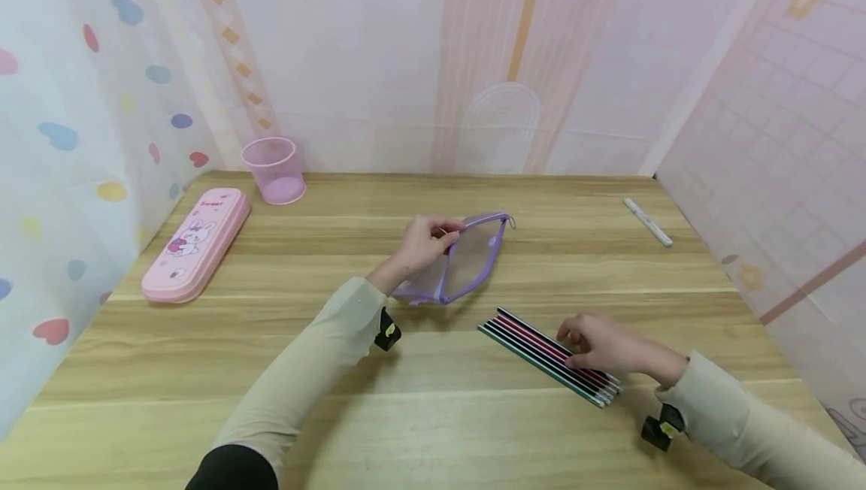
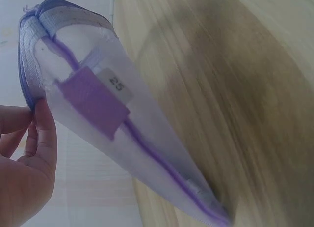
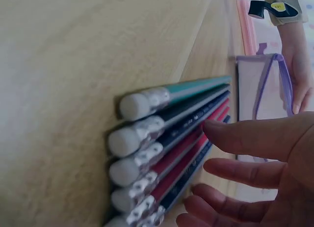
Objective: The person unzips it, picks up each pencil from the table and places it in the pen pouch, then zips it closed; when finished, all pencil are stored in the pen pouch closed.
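A purple-trimmed clear mesh pouch (image 1: 470,264) stands tilted on the wooden table (image 1: 433,415), its mouth held up. My left hand (image 1: 440,233) pinches its top edge; the left wrist view shows the thumb (image 2: 45,133) pressed to the pouch (image 2: 98,104) rim. A row of several pencils (image 1: 541,351) with white erasers lies flat to the right. My right hand (image 1: 570,343) rests over their near half with loosely extended fingers, gripping none. In the right wrist view the fingers (image 3: 245,138) hover by the pencils (image 3: 171,133), with the pouch (image 3: 257,89) beyond.
A pink pencil case (image 1: 196,244) with a rabbit print lies at the left. A pink mesh cup (image 1: 274,169) stands at the back left. A white marker (image 1: 647,222) lies at the back right. Patterned walls close in three sides.
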A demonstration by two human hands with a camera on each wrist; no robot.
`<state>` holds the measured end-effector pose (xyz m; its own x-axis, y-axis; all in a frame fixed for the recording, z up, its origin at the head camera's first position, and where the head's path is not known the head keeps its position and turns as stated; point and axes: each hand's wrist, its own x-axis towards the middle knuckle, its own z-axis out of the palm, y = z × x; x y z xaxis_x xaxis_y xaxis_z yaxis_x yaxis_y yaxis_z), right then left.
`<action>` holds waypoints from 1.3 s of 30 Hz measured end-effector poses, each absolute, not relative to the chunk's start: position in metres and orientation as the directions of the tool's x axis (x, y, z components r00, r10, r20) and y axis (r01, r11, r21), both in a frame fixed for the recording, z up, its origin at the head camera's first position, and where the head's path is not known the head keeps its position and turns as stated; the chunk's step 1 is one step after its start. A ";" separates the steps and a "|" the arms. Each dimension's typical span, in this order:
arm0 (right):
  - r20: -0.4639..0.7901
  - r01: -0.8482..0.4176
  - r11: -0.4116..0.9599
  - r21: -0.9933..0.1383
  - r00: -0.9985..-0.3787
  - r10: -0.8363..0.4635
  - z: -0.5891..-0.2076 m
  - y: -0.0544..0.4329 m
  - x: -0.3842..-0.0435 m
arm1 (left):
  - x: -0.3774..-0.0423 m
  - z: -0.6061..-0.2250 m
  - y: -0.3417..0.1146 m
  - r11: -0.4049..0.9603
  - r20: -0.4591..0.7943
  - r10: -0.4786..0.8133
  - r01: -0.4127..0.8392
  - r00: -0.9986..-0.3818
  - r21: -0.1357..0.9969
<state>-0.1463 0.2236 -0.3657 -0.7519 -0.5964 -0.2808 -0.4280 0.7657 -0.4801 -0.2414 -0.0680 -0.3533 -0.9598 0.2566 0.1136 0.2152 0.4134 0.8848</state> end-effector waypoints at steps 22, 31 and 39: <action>-0.236 -0.377 0.730 -0.570 -0.775 -0.586 -0.369 0.229 -0.148 | -0.244 -0.347 -0.078 0.453 0.126 0.239 0.225 -0.963 0.863; -0.047 -0.363 0.598 -0.714 -0.829 -0.558 -0.364 0.212 -0.168 | -0.245 -0.347 -0.079 0.422 0.123 0.249 0.222 -0.961 0.879; 0.011 -0.190 0.408 -0.893 -0.916 -0.401 -0.361 0.191 -0.184 | -0.243 -0.345 -0.078 0.406 0.098 0.245 0.194 -0.964 0.893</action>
